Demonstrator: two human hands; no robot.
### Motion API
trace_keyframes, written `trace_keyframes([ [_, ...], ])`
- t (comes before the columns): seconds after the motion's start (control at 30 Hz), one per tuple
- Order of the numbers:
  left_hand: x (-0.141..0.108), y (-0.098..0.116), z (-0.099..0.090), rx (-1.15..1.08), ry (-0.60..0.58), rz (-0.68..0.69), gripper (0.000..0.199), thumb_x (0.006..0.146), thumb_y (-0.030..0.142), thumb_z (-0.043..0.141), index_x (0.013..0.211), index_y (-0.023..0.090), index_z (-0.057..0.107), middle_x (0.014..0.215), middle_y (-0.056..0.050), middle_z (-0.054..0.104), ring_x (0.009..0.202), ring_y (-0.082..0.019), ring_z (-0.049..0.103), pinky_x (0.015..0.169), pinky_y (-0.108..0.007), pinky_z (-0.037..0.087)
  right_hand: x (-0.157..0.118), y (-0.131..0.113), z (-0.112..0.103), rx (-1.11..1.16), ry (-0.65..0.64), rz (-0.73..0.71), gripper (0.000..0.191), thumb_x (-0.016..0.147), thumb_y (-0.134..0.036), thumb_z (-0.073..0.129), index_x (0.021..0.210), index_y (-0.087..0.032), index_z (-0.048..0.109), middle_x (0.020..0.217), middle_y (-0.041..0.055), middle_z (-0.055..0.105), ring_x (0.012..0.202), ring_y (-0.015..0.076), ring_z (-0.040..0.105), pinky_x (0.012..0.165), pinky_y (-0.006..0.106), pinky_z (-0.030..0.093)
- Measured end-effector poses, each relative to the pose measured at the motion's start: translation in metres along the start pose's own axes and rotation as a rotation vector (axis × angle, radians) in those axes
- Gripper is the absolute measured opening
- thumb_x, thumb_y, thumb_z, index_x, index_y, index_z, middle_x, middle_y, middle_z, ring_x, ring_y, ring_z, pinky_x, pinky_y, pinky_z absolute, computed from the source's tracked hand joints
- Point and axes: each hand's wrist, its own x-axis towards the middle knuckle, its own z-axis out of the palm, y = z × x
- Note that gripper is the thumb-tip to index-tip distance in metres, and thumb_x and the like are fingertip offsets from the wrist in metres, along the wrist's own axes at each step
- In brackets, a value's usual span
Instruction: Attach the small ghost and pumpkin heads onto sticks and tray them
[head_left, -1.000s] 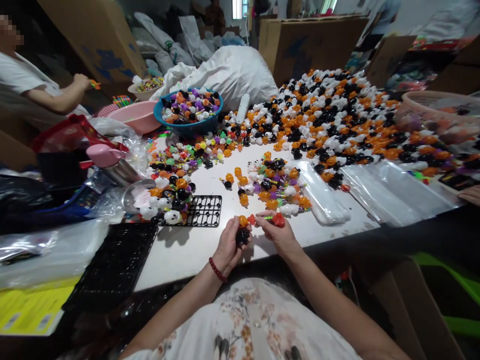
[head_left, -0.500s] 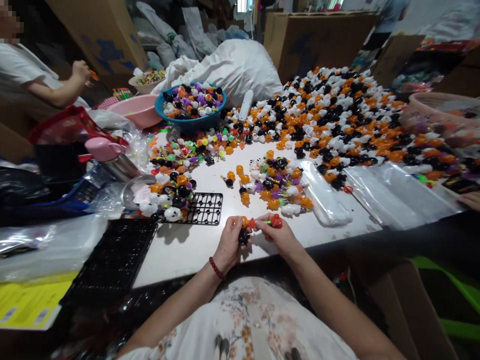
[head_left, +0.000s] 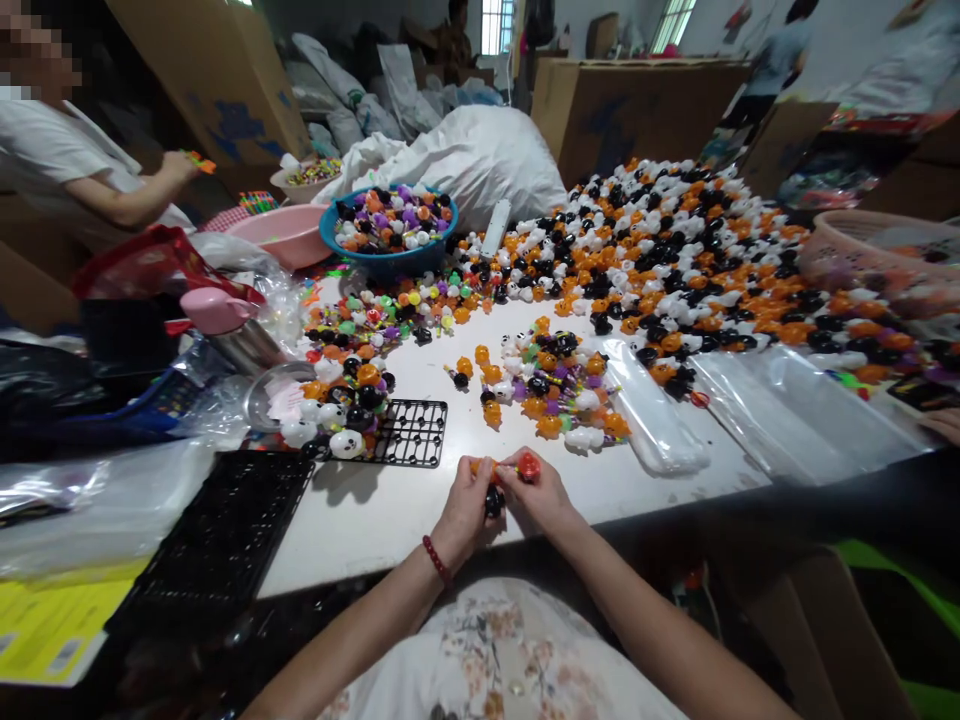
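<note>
Both hands nearly meet, to the right of the black grid (head_left: pixel 412 433) and nearer the body. Left hand (head_left: pixel 459 512): thumb and fingers closed in a pinch, no real gap, on an orange piece (head_left: pixel 484 467); a black piece (head_left: pixel 493 502) shows just under it, and whether it is joined on or tucked in the fingers, can't tell. Right hand (head_left: pixel 544 492): fingertips closed too, on a thin part by a red piece (head_left: pixel 529 466), the red end poking out past the fingers. Tips touch or almost touch; the exact contact is hidden. Looks like left steadies while right guides the thin end, so short grips near the meeting point probably give better control.

Bench (head_left: pixel 360 545) layout: a mixed cluster of small figures (head_left: pixel 566 385) lies right of the grid and a bit farther off, likely for short reach. Clear bags (head_left: pixel 660 425) lie flat farther right of the grid, past that cluster, probably so one can be taken easily. White, black and orange figures (head_left: pixel 346 443) are heaped at the grid's left end, partly over it. Blue basin (head_left: pixel 382 262) is beyond the grid, its rim seemingly keeping loose pieces in. Big heap (head_left: pixel 675 240) is far right beyond the grid, spread loose, no container around it.
</note>
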Motion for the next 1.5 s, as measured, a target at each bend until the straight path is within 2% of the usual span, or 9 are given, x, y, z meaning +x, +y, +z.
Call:
trace_keyframes([
  [0.13,0.005,0.015,0.004,-0.177,-0.032,-0.009,0.052,0.079,0.065,0.066,0.098,0.023,0.044,0.07,0.003,0.058,0.045,-0.009,0.053,0.031,-0.013,0.025,0.02,-0.003,-0.019,-0.083,0.114,-0.059,0.043,0.079,-0.06,0.067,0.093,-0.019,0.065,0.076,0.0036,0.066,0.069,0.0191,0.06,0.068,0.034,0.051],
  [0.27,0.007,0.031,-0.007,-0.363,-0.03,-0.062,0.034,0.084,0.046,0.071,0.092,0.016,0.054,0.073,-0.002,0.061,0.058,-0.009,0.06,0.043,-0.013,0.043,0.038,-0.008,-0.044,-0.467,0.332,-0.279,0.059,0.081,-0.056,0.067,0.127,-0.021,0.057,0.114,0.0138,0.062,0.106,0.0305,0.06,0.09,0.05,0.052],
  [0.37,0.007,0.034,-0.019,-0.45,-0.095,-0.091,0.019,0.083,0.025,0.072,0.095,0.013,0.062,0.081,-0.005,0.066,0.071,-0.009,0.067,0.064,-0.015,0.055,0.04,-0.006,-0.052,-0.653,0.411,-0.437,0.052,0.091,-0.05,0.055,0.132,-0.019,0.054,0.127,0.0175,0.053,0.119,0.031,0.053,0.102,0.052,0.046],
  [0.53,0.005,0.028,-0.028,-0.456,-0.08,-0.033,0.019,0.081,0.015,0.073,0.097,0.014,0.063,0.091,-0.008,0.073,0.087,-0.014,0.072,0.081,-0.021,0.058,0.029,0.001,-0.044,-0.545,0.293,-0.46,0.039,0.095,-0.039,0.046,0.124,-0.018,0.062,0.113,0.0144,0.063,0.107,0.026,0.06,0.099,0.047,0.049],
  [0.77,0.005,0.025,-0.024,-0.344,-0.138,0.011,0.036,0.085,0.045,0.069,0.096,0.011,0.063,0.085,-0.01,0.073,0.059,-0.01,0.065,0.055,-0.018,0.052,0.007,-0.014,-0.033,-0.089,-0.036,-0.129,0.032,0.083,-0.047,0.07,0.102,-0.022,0.075,0.103,0.0064,0.074,0.095,0.0224,0.067,0.087,0.037,0.053],
  [0.93,0.004,0.021,-0.02,-0.21,-0.101,0.07,0.045,0.081,0.057,0.069,0.091,0.015,0.058,0.07,-0.003,0.067,0.048,-0.008,0.057,0.039,-0.015,0.034,-0.005,-0.032,-0.028,-0.15,-0.086,-0.163,0.025,0.082,-0.045,0.071,0.094,-0.024,0.078,0.094,0.0053,0.073,0.089,0.0215,0.066,0.081,0.035,0.051],
  [1.07,0.005,0.017,-0.02,-0.144,-0.054,0.105,0.047,0.082,0.063,0.064,0.089,0.017,0.054,0.061,0.0,0.063,0.043,-0.008,0.054,0.036,-0.015,0.029,-0.009,-0.039,-0.027,-0.218,-0.126,-0.201,0.021,0.084,-0.041,0.069,0.092,-0.024,0.077,0.09,0.005,0.071,0.085,0.0204,0.065,0.077,0.034,0.051],
  [1.27,0.003,0.015,-0.016,0.004,-0.022,0.132,0.052,0.083,0.071,0.055,0.085,0.019,0.05,0.058,0.0,0.063,0.037,-0.009,0.049,0.034,-0.017,0.027,-0.013,-0.044,-0.026,-0.257,-0.162,-0.189,0.019,0.088,-0.039,0.065,0.092,-0.023,0.075,0.091,0.004,0.072,0.085,0.0191,0.065,0.075,0.031,0.049],
  [1.5,0.001,0.014,-0.017,0.218,0.11,0.169,0.06,0.085,0.078,0.042,0.072,0.02,0.052,0.05,0.003,0.052,0.036,-0.01,0.042,0.036,-0.022,0.032,-0.02,-0.046,-0.022,-0.265,-0.215,-0.08,0.024,0.087,-0.043,0.063,0.085,-0.021,0.07,0.076,0.0002,0.068,0.066,0.0147,0.056,0.062,0.027,0.042],
])
